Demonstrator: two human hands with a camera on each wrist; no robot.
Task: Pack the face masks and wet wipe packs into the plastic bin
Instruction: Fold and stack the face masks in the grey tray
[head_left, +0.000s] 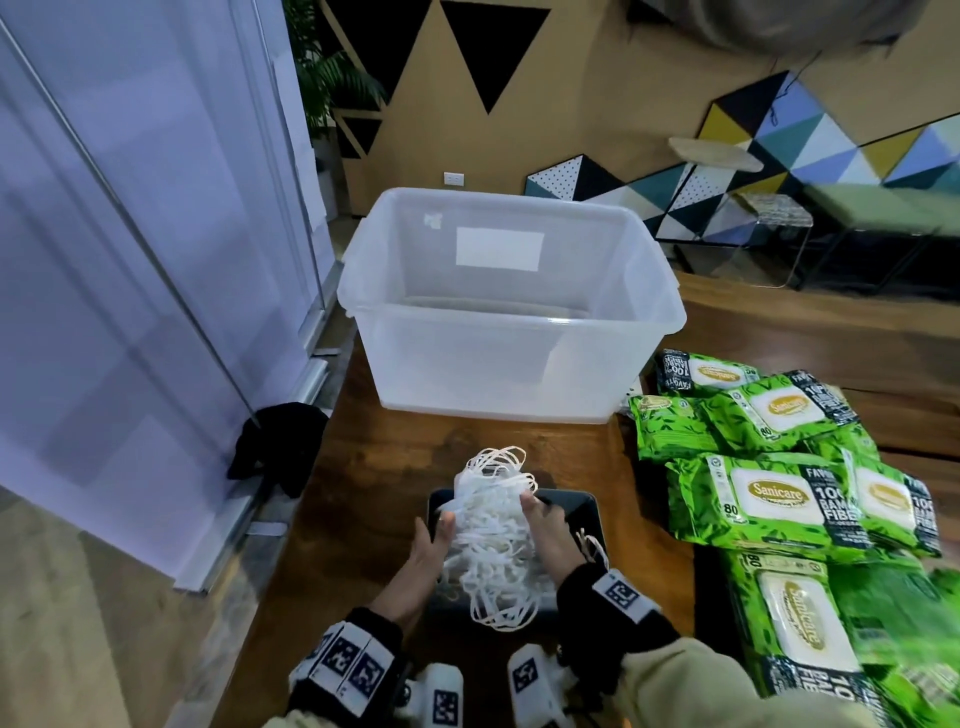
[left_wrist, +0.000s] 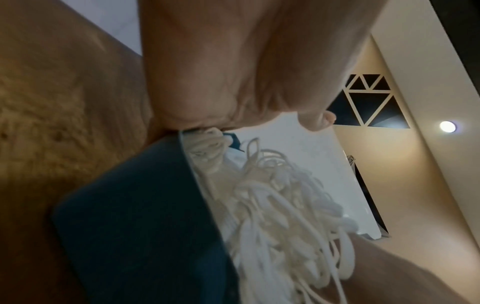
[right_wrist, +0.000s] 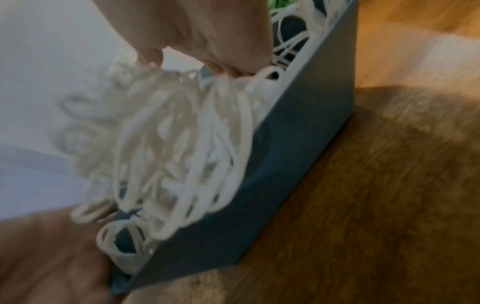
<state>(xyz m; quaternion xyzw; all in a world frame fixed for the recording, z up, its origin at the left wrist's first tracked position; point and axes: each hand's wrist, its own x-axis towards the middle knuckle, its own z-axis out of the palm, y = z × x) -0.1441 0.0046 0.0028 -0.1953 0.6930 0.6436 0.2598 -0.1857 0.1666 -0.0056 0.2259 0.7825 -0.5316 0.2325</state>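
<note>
A stack of white face masks (head_left: 493, 525) with tangled ear loops stands in a dark blue box (head_left: 582, 512) on the wooden table, just in front of me. My left hand (head_left: 441, 522) grips the stack's left side and my right hand (head_left: 535, 506) grips its right side, fingers curled down into the box. The left wrist view shows the masks (left_wrist: 272, 195) bulging over the box wall (left_wrist: 142, 216). In the right wrist view, loops (right_wrist: 176, 133) spill over the box (right_wrist: 298, 133). The clear plastic bin (head_left: 519, 322) stands empty behind. Green wet wipe packs (head_left: 769, 499) lie in a pile to the right.
A black cloth (head_left: 280, 447) hangs at the table's left edge beside a glass partition (head_left: 130, 260). Bare wood (head_left: 374, 467) lies between the box and the bin. Stools and a bench (head_left: 779, 228) stand beyond the table at the back right.
</note>
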